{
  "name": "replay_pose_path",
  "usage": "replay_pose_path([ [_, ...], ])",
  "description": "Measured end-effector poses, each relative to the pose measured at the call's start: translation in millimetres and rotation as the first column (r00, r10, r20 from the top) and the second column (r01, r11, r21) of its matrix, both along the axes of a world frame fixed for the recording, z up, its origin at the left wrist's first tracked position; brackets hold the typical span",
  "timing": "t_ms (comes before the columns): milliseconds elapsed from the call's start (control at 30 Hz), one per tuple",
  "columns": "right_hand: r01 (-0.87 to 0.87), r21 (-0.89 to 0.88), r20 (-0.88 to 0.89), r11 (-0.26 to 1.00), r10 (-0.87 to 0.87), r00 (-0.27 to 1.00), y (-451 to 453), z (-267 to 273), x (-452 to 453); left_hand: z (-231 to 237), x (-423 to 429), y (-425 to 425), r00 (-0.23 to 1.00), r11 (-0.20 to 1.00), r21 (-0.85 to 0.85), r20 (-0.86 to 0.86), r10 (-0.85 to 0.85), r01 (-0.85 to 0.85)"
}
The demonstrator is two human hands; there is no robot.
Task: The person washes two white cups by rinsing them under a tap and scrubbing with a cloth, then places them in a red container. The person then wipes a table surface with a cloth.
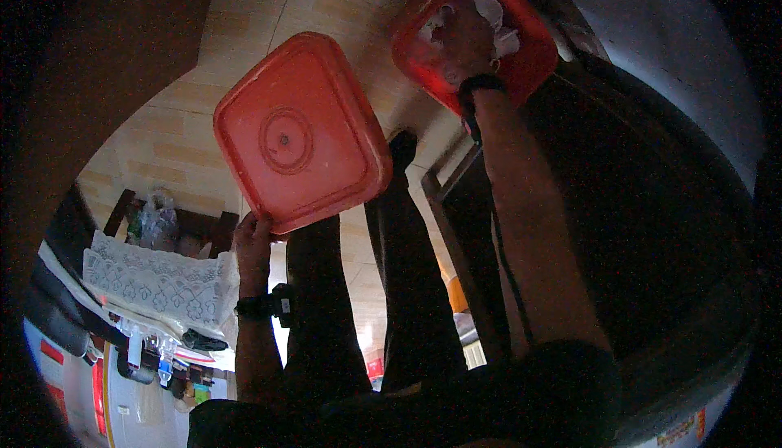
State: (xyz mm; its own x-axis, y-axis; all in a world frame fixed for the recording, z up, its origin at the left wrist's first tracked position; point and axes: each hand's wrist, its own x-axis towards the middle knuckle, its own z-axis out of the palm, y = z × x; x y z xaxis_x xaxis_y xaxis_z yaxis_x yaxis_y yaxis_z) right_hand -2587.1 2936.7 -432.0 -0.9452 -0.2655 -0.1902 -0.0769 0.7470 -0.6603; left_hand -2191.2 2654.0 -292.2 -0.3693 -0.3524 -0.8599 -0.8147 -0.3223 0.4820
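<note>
My left hand [252, 240] pinches one corner of a square red plastic lid [336, 142] with rounded corners and ring mouldings in its middle. The lid is tilted and held off to the left of a red plastic container [531, 63]. Down inside that container is my right hand [467, 38], among several small white things [489, 11], some of them rounded. Dim light leaves it unclear what these are. My right fingers are mostly hidden, so whether they grip anything cannot be made out. Both wrists wear dark bands.
Patterned floor tiles [183, 124] spread below, with my dark-trousered legs [409, 265] over them. A lace-edged white cloth [159, 277] drapes a table at left, near a clear plastic bag [159, 222]. Dark furniture [635, 203] borders the right side.
</note>
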Motion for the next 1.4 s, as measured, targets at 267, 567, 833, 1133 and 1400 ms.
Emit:
replay_pose_path([
  [267, -0.001, 0.146, -0.053, 0.989, 0.009, 0.999, 12.4, 12.4, 35.3, 0.5, -14.3, -7.9, 0.999, 0.999, 0.013, -0.004, -0.052, 0.052],
  [567, -0.347, 0.616, -0.091, 0.707, 0.502, 0.860, 56.2, -48.3, 24.4, -8.2, -20.7, -9.1, 0.997, 0.996, 0.022, -0.002, -0.081, 0.081],
  [833, -0.235, 0.149, -0.014, 0.961, 0.240, 0.971, 25.0, -1.6, -12.5, -15.0, -36.8, -2.9, 0.988, 0.988, -0.082, -0.067, -0.137, 0.132],
  [1133, 0.612, -0.417, 0.655, 0.671, -0.244, 0.715, 55.7, 28.3, 30.1, -7.7, -145.9, 27.8, 0.886, 0.893, -0.321, -0.239, -0.398, 0.315],
  [1400, 0.827, -0.452, 0.579, 0.334, -0.595, 0.557, 89.3, 120.8, 72.9, -44.1, -280.9, 64.5, 0.555, 0.620, -0.543, -0.305, -0.774, 0.566],
])
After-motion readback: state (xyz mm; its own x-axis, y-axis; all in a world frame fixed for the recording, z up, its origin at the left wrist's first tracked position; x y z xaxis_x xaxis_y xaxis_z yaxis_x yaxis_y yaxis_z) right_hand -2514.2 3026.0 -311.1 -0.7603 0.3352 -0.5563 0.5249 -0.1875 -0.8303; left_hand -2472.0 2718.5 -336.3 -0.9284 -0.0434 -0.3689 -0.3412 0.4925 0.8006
